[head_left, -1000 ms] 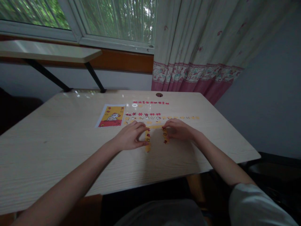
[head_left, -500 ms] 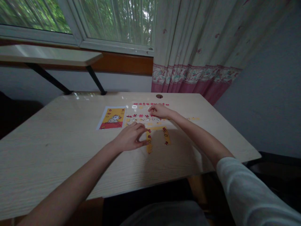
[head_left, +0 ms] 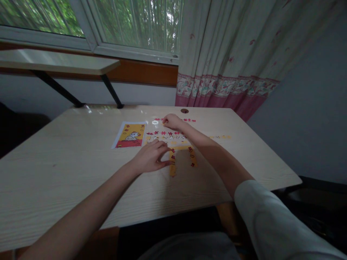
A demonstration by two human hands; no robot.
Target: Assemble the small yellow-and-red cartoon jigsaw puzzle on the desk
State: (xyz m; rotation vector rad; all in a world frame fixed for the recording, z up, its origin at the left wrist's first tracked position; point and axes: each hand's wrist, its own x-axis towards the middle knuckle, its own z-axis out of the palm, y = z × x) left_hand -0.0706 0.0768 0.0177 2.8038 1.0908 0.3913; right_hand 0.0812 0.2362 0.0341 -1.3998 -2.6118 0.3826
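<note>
On the pale wood-grain table [head_left: 81, 180], the left hand [head_left: 150, 156], thumb and forefinger apart, should lightly steady the near, straight yellow jigsaw strip [head_left: 172, 169]; the right hand [head_left: 171, 121], grip unclear, is at a far, small yellow piece [head_left: 164, 125].

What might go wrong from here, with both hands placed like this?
The right forearm crosses over rows of loose puzzle pieces; if it dips, it might knock some out of line. The left hand is at the left yellow strip; a slight push might skew it.
</note>
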